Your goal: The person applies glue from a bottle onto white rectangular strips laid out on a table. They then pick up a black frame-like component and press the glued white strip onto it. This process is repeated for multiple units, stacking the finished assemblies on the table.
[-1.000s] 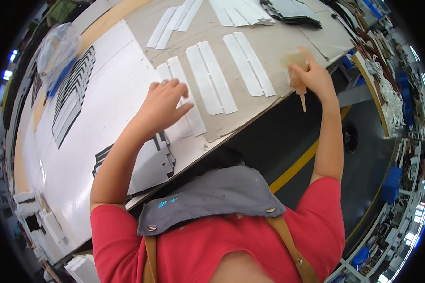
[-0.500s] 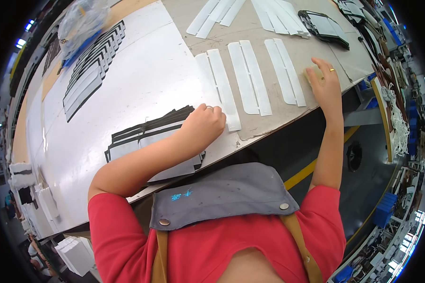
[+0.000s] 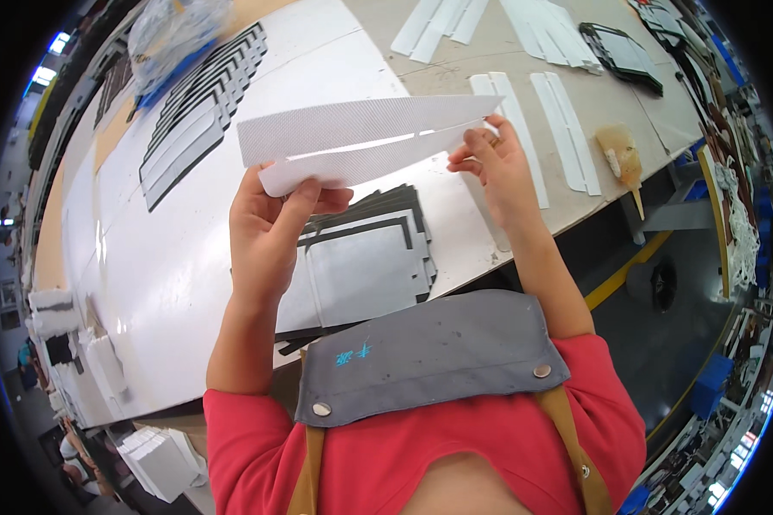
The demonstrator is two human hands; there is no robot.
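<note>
A long white mesh-textured panel [image 3: 352,124] with a slit along its middle is held up above the table. My left hand [image 3: 270,219] grips its left end, thumb and fingers closed on the lower edge. At the tapered right end, my right hand [image 3: 502,172] pinches the corner between thumb and fingers. Beneath the panel, near the front edge, lies a stack of pale grey panels with black edging [image 3: 361,266]. Two similar white slit panels lie right of my hands, one partly behind my right hand [image 3: 524,142] and another farther right [image 3: 567,133].
A row of overlapping black-edged panels [image 3: 193,129] lies at the far left, beside a clear plastic bag [image 3: 176,39]. More white panels [image 3: 550,34] and a black-framed bundle [image 3: 620,56] sit at the back right. A yellowish tool with a narrow tip [image 3: 620,154] rests by the right edge.
The nearest white panel has been lifted from the table and moved left, now between both hands. My right hand has left the yellowish tool and come inward; my left hand has moved left.
</note>
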